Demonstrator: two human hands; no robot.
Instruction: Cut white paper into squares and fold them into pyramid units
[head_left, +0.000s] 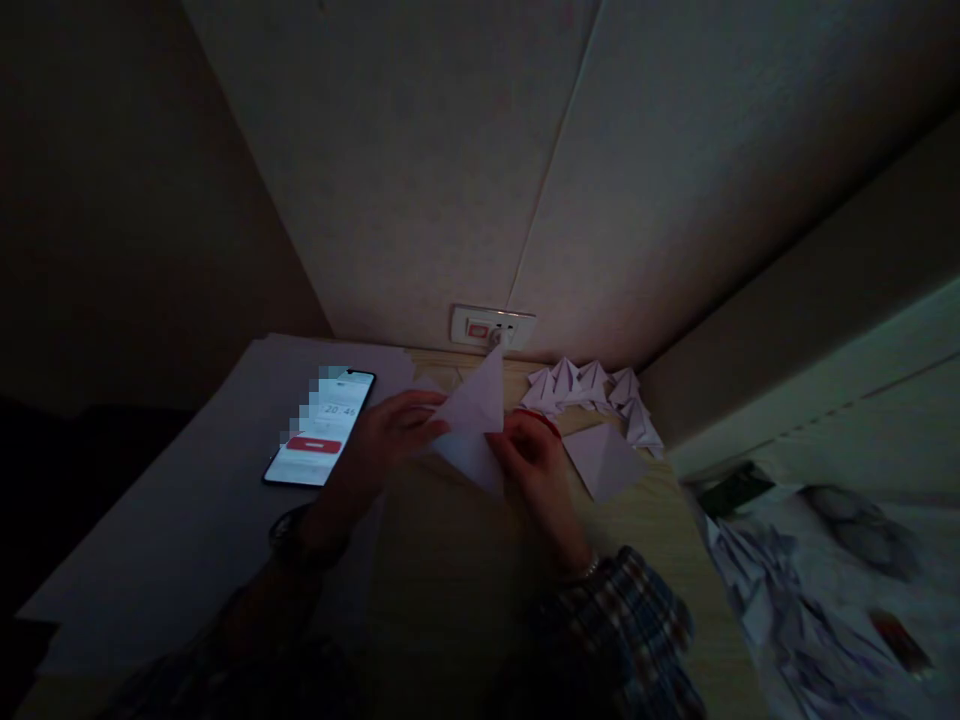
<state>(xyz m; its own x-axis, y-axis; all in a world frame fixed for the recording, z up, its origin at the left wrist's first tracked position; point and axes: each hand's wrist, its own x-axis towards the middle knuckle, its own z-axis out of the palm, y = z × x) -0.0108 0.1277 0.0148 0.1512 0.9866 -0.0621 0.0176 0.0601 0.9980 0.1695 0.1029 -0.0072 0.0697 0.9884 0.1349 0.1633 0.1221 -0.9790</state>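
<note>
Folded paper (472,425): mid-table, tip raised toward far wall. Left hand (390,438) and right hand (534,460) pinch opposite edges, fingers closed on sheet. Probably light, thin, easily creased; hold best at edges. Phone (321,440) lies left.

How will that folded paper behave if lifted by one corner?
The folded paper looks thin, so probably light and floppy away from its creases; the upper point stands up, suggesting the folds lend some stiffness. Held between left hand and right hand, it likely creases easily under a hard grip. Pushed on the table, it would probably slide, not roll.
</note>
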